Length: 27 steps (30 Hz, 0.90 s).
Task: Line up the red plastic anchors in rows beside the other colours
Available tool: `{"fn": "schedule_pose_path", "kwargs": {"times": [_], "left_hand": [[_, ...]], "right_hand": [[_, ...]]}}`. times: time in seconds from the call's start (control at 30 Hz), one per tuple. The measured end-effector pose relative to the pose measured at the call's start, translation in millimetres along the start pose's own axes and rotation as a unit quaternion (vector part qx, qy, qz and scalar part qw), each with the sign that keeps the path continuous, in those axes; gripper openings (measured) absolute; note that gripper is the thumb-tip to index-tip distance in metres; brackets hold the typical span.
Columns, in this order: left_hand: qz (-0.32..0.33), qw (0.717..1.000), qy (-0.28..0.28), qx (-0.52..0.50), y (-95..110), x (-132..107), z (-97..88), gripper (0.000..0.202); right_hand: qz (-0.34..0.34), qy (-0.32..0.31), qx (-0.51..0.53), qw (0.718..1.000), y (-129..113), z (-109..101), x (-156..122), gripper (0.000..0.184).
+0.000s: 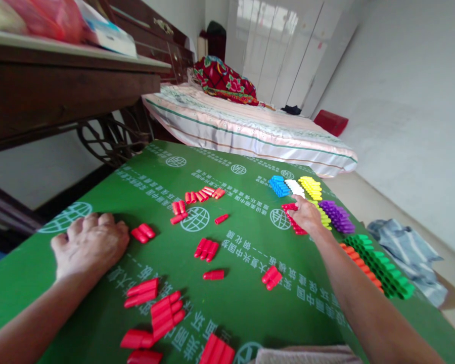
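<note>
My left hand point(93, 240) rests palm down on the green board, its fingers spread a little and holding nothing. Just right of it lies a pair of red plastic tubes point(143, 232), short and rounded at one end. My right hand point(306, 215) reaches to the far right, thumb and fingers closed at a red tube point(289, 207) on top of a small red stack point(298, 226). The hand partly hides that stack. More red tubes lie scattered in groups, such as a cluster point(206, 249), a single tube point(214, 274) and a larger group point(167, 314).
Neat stacks of blue point(279, 186), white point(294, 188), yellow point(311, 188), purple point(337, 216), orange point(360, 264) and green tubes point(379, 265) line the right of the green board point(246, 308). Beyond it stands a bed point(250, 121); a wooden table point(60, 86) is at left.
</note>
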<state>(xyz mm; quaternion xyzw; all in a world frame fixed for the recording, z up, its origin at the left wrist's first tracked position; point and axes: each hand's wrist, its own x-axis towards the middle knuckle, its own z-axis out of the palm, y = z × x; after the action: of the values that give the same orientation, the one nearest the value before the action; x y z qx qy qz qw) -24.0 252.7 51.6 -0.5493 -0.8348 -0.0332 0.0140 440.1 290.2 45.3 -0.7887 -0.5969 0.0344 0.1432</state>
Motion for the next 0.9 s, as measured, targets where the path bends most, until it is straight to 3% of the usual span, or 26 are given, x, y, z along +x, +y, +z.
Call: {"fn": "schedule_pose_path", "kwargs": {"times": [0.9], "left_hand": [[0.012, 1.0, 0.008, 0.011, -1.7, 2.8, 5.7, 0.063]], "right_hand": [[-0.005, 0.014, 0.006, 1.0, 6.5, 5.3, 6.1, 0.057]]}}
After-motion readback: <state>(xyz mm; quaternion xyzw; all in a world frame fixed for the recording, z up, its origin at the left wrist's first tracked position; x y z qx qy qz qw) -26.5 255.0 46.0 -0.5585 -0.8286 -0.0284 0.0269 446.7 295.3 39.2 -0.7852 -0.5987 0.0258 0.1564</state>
